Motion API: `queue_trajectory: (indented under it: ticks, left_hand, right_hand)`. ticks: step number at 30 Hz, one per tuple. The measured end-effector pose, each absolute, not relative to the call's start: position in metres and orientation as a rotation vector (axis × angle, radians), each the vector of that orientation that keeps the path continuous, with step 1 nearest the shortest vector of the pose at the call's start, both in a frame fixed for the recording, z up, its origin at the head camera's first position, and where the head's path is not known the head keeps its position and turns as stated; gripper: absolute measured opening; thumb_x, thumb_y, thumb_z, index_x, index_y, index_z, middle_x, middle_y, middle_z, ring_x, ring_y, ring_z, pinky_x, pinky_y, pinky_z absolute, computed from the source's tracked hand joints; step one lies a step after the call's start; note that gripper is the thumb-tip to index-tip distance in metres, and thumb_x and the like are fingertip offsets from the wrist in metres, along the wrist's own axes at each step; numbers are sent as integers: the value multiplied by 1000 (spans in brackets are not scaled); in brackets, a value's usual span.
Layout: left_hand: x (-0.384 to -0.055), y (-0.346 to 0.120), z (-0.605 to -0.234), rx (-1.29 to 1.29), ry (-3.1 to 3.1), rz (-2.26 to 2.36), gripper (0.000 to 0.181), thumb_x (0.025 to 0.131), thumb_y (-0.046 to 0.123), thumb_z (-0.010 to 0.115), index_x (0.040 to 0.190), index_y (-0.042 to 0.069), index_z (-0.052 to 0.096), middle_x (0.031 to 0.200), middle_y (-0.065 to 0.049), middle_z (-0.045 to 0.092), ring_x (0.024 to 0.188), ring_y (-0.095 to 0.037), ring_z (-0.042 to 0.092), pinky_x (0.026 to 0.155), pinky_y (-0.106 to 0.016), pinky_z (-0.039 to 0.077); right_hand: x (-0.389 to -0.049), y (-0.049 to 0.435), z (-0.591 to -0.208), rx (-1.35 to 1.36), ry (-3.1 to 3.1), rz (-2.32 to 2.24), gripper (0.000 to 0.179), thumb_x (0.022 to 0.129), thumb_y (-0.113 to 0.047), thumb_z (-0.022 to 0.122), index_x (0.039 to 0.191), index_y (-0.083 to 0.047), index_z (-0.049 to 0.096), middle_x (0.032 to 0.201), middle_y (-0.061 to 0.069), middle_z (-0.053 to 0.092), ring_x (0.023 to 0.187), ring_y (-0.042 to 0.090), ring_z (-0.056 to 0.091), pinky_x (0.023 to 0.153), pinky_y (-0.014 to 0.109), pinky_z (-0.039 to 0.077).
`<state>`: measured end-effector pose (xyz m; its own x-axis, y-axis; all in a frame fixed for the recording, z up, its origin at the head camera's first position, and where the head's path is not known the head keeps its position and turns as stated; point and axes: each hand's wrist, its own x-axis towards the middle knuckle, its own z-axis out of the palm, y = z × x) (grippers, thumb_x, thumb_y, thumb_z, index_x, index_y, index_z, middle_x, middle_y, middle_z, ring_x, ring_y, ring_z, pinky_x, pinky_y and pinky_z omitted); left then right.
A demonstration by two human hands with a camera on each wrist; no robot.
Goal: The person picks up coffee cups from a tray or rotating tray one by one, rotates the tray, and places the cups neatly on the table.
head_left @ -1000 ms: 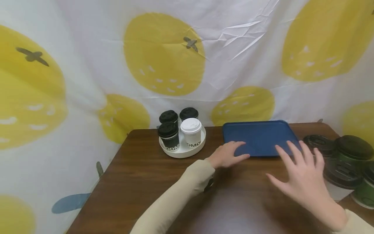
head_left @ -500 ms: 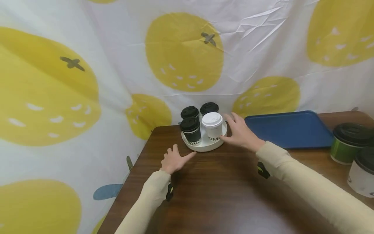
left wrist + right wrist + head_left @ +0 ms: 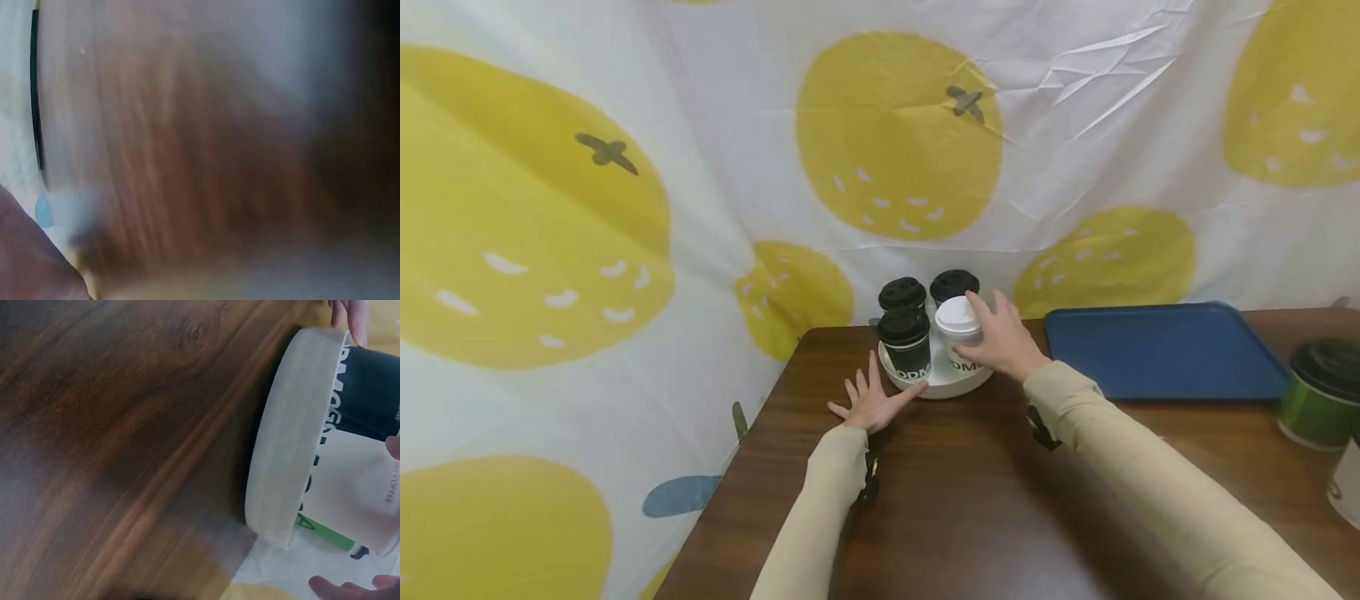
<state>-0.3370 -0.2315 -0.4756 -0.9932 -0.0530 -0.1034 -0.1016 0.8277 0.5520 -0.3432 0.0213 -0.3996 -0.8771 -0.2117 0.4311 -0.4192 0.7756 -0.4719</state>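
Observation:
A round white tray (image 3: 947, 390) at the table's back left carries paper coffee cups. Three have black lids, among them the front-left dark cup (image 3: 907, 354). At the front right is a white cup (image 3: 350, 478) with a white lid (image 3: 957, 316). My right hand (image 3: 1003, 340) reaches around this white cup from the right, thumb in front of it. In the right wrist view its fingers (image 3: 340, 590) are spread and stand apart from the cup's far side. My left hand (image 3: 868, 404) is spread beside the tray's front left, thumb at the rim.
A blue tray (image 3: 1161, 350) lies to the right on the brown wooden table (image 3: 970, 517). Beyond it, a green cup (image 3: 1322, 400) with a black lid and a white cup (image 3: 1348, 487) stand at the right edge. A fruit-print curtain (image 3: 730, 125) hangs behind.
Both hands have moved left from near the blue tray to the round tray. The right hand has closed in on the white cup, and the left has come to the rim. The view has swung left.

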Motion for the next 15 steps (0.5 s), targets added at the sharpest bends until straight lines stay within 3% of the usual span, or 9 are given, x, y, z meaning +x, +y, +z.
queue_trajectory:
  ticks: [8, 15]
  left_hand:
    - [-347, -230, -475, -84, 2892, 836, 128, 69, 98, 52, 162, 46, -19, 175, -20, 1, 161, -50, -9, 113, -85, -15]
    - [-350, -230, -483, -160, 2890, 772, 125, 74, 95, 50, 164, 39, -16, 176, -16, 5, 162, -47, -6, 113, -85, -13]
  right_hand:
    - [-351, 22, -410, 516, -2526, 856, 83, 83, -27, 84, 153, -6, 45, 150, 39, 38, 130, 57, 49, 103, 65, 50]
    - [-354, 13, -418, 534, -2490, 901, 69, 86, -23, 82, 144, -2, 51, 144, 35, 47, 121, 54, 60, 100, 62, 53]
